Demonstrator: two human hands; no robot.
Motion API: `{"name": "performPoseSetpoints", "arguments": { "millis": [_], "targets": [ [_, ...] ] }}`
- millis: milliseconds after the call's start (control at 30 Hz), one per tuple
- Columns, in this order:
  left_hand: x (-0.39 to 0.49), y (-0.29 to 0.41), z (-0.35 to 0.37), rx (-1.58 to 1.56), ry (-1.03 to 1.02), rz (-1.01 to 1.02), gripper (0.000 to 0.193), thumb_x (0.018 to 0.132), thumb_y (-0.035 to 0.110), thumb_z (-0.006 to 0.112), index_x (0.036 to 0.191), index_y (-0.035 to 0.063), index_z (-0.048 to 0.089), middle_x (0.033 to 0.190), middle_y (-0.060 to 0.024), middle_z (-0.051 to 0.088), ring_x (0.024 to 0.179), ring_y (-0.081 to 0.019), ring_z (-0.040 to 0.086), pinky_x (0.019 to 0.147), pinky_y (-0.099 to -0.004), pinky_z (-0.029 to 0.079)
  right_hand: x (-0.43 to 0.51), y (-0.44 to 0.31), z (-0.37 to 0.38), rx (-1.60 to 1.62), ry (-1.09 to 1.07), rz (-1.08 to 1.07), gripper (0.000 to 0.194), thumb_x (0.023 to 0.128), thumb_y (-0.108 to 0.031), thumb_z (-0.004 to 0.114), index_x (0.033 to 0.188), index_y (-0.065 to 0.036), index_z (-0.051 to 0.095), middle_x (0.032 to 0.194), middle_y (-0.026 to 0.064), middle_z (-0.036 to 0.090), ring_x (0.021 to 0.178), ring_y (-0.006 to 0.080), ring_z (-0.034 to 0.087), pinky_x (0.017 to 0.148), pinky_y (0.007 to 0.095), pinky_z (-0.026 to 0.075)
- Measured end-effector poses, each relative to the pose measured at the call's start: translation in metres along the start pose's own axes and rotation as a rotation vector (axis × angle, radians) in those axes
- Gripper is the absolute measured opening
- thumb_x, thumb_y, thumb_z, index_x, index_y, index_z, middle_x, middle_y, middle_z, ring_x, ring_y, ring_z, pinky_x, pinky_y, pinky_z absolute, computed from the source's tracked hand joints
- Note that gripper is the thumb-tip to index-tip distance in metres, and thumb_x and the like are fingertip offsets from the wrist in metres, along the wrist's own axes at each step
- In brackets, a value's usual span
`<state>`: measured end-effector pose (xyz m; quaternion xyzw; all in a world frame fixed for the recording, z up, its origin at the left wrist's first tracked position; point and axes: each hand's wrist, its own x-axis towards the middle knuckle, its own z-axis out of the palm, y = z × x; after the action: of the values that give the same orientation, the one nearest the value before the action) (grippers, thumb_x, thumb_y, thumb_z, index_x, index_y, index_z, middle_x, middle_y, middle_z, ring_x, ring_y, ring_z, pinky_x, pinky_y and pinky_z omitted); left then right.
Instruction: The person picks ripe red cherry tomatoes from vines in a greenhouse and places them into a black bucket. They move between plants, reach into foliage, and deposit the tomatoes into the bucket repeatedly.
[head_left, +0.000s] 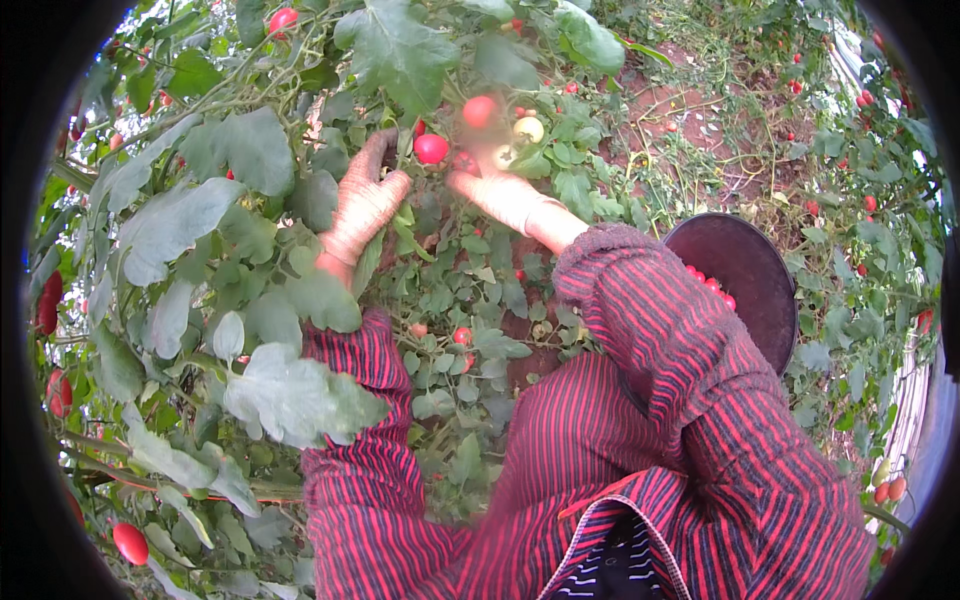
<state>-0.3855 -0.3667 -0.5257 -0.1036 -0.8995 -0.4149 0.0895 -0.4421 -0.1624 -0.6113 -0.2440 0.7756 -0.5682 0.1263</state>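
Note:
My left hand (364, 206), in a pale glove with darkened fingers, reaches up among the vines. Its thumb and fingers are apart, just left of a ripe red tomato (431, 149). From the right comes my right hand (499, 196), gloved and partly washed out by glare. Its fingertips are beside a smaller red tomato (465, 163), and whether they grip it is unclear. Above that hand are a blurred red tomato (479, 112) and a pale yellow-green tomato (529, 130). Another pale tomato (503, 156) is close against the hand.
A dark round bucket (750, 255) with several red tomatoes (711, 285) is partly hidden by my right sleeve. Broad tomato leaves (300, 394) overhang my left arm. Low plants bear a red tomato (463, 335). Reddish soil (675, 90) and more vines lie beyond.

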Motion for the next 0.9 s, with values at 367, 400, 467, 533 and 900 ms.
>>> {"name": "performPoseSetpoints", "arguments": {
  "millis": [367, 400, 467, 533, 900],
  "targets": [
    [-0.004, -0.008, 0.000, 0.145, 0.105, 0.015, 0.055, 0.084, 0.006, 0.059, 0.139, 0.0004, 0.053, 0.124, -0.0123, 0.064, 0.115, -0.0214, 0.059, 0.104, -0.0342, 0.045, -0.024, 0.004, -0.012, -0.026, -0.029, -0.042, 0.050, 0.101, -0.037, 0.037, 0.138, -0.005, 0.050, 0.131, 0.0202, 0.060, 0.126, 0.0354, 0.056, 0.106, 0.0470, 0.043],
    [-0.004, -0.007, 0.001, 0.138, 0.089, -0.001, 0.055, 0.085, 0.006, 0.057, 0.140, 0.0002, 0.052, 0.125, -0.0112, 0.063, 0.116, -0.0210, 0.058, 0.106, -0.0337, 0.043, -0.026, 0.001, -0.014, 0.020, -0.055, 0.021, 0.051, 0.101, -0.037, 0.036, 0.138, -0.005, 0.050, 0.131, 0.0199, 0.060, 0.125, 0.0350, 0.057, 0.106, 0.0465, 0.043],
    [-0.003, -0.005, 0.003, 0.130, 0.095, -0.010, 0.055, 0.085, 0.006, 0.057, 0.140, 0.0001, 0.053, 0.124, -0.0111, 0.064, 0.116, -0.0209, 0.058, 0.106, -0.0336, 0.043, -0.029, -0.002, -0.017, 0.067, -0.104, 0.101, 0.052, 0.101, -0.038, 0.033, 0.138, -0.006, 0.050, 0.132, 0.0194, 0.059, 0.122, 0.0344, 0.057, 0.105, 0.0452, 0.043],
    [-0.002, -0.004, 0.006, 0.118, 0.122, 0.005, 0.055, 0.084, 0.007, 0.059, 0.138, 0.0010, 0.054, 0.123, -0.0117, 0.065, 0.114, -0.0211, 0.060, 0.103, -0.0341, 0.046, -0.029, -0.003, -0.018, 0.053, -0.118, 0.105, 0.053, 0.101, -0.038, 0.032, 0.139, -0.006, 0.049, 0.131, 0.0177, 0.059, 0.118, 0.0327, 0.058, 0.104, 0.0440, 0.043],
    [-0.003, 0.010, 0.010, 0.129, 0.107, 0.006, 0.056, 0.085, 0.009, 0.061, 0.139, 0.0002, 0.053, 0.121, -0.0105, 0.063, 0.113, -0.0197, 0.057, 0.102, -0.0327, 0.044, -0.023, 0.017, -0.027, 0.869, -0.183, 0.208, 0.035, 0.102, -0.029, 0.054, 0.126, -0.004, 0.055, 0.114, 0.0086, 0.058, 0.096, 0.0185, 0.061, 0.073, 0.0320, 0.056]
  ]
}}
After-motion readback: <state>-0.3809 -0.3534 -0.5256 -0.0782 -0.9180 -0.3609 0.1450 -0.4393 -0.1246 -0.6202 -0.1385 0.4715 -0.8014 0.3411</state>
